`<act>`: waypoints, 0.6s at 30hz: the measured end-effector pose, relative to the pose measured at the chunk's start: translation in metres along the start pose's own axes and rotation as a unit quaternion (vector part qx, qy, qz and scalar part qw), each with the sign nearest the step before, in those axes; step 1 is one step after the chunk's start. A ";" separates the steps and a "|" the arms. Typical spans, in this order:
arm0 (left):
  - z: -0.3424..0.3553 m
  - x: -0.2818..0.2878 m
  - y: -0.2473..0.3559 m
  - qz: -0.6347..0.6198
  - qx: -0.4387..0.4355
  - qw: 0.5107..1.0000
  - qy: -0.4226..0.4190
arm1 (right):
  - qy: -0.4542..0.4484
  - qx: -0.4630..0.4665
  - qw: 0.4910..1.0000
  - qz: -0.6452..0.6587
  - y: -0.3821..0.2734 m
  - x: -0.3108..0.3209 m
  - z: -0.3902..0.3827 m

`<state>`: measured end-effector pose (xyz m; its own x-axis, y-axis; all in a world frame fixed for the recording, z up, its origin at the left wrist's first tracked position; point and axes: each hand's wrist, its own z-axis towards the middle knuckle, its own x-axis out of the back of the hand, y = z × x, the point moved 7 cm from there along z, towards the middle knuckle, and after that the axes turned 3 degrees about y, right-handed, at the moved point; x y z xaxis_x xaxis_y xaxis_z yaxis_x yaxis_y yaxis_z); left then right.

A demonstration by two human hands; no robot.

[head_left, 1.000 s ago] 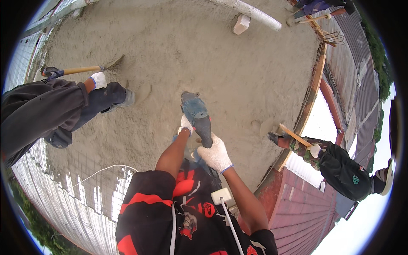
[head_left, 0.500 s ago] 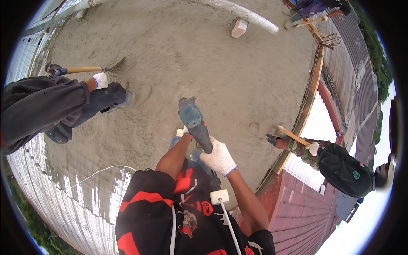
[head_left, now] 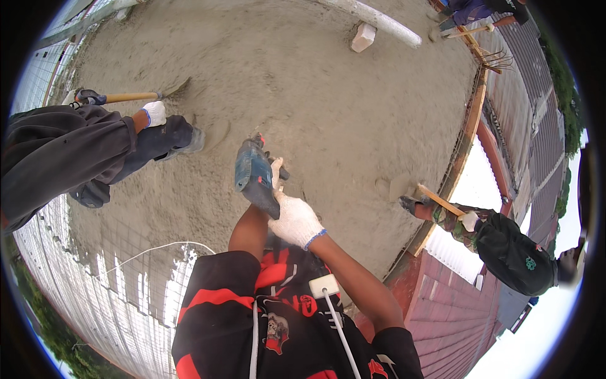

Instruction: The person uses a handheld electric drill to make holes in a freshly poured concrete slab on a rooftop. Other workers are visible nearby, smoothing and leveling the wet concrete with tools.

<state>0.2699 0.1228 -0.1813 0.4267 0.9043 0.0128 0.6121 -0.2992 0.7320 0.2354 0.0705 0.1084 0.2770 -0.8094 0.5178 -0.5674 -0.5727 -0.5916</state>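
Note:
A blue and black power drill (head_left: 252, 167) is in both my hands, above the wet grey concrete (head_left: 334, 126). My right hand (head_left: 297, 220), in a white knit glove, is closed around its rear handle. Partly hidden behind the drill body, my left hand (head_left: 276, 172) is gloved too and grips near the black side handle. The drill's nose points away from me, toward the concrete. A white socket block (head_left: 324, 286) hangs on a white cord against my chest.
On the left a co-worker holds a wooden-handled shovel (head_left: 131, 96); another at right holds a wooden handle (head_left: 440, 199). A third works at the far right. A white pipe (head_left: 386, 24) rests by a pale block (head_left: 363, 38). Timber edging (head_left: 468, 126) bounds the right side; wire mesh (head_left: 95, 271) lies left.
The drill has swung to the left and turned, so its side handle now shows. My right hand has moved left and slightly up with it. The co-workers have hardly moved.

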 end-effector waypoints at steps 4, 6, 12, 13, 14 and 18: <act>-0.003 -0.004 0.005 -0.004 -0.007 1.000 -0.010 | 0.008 -0.009 0.999 0.052 0.001 0.011 -0.004; -0.010 -0.004 0.006 -0.004 -0.010 1.000 -0.013 | -0.007 -0.029 0.997 0.067 0.006 0.017 -0.011; -0.047 -0.021 0.004 -0.003 -0.018 0.999 -0.042 | -0.007 -0.045 0.999 0.000 0.018 0.039 -0.061; -0.056 -0.027 0.003 -0.004 -0.018 0.999 -0.051 | -0.017 -0.053 0.998 -0.006 0.022 0.041 -0.073; -0.064 -0.033 0.002 -0.005 -0.017 0.998 -0.062 | -0.031 -0.071 0.997 -0.015 0.026 0.043 -0.085; -0.102 -0.055 0.003 0.001 -0.020 0.994 -0.111 | -0.053 -0.051 0.994 -0.081 0.029 0.055 -0.126</act>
<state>0.1805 0.1030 -0.1106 0.5668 0.8129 -0.1338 0.5869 -0.2844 0.7580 0.1362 0.0257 0.1977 0.4486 -0.7201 0.5293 -0.5829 -0.6847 -0.4374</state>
